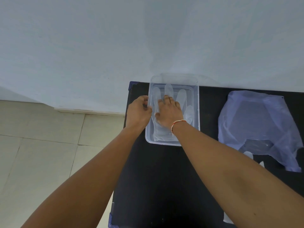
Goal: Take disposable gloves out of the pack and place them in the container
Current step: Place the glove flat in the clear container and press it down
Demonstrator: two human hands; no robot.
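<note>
Both forearms enter from the bottom of the frame and extend upward over a black table (164,186), which occupies the lower centre and right. At the bottom right edge of the frame, a small piece of clear plastic (227,218) lies on the table, partly hidden by the right forearm.

Further up, at the right of the frame, the pack (256,125), a translucent bluish plastic bag, lies flat and crumpled on the table, well apart from the hands.

At centre frame, the container (164,143), a clear rectangular tub, stands on the table near its far left corner. The right hand (169,112), with an orange-and-white thread band (176,124) at the wrist, rests palm down inside the container, fingers spread flat on a clear disposable glove (181,96); it presses and does not clasp. The glove lies flat on the container floor, its fingers pointing toward the top of the frame.

The left hand (139,111) is closed on the left rim of the container, fingers curled.

Beyond the table: a pale wall (115,38). Lower left: a tiled floor (32,153).
</note>
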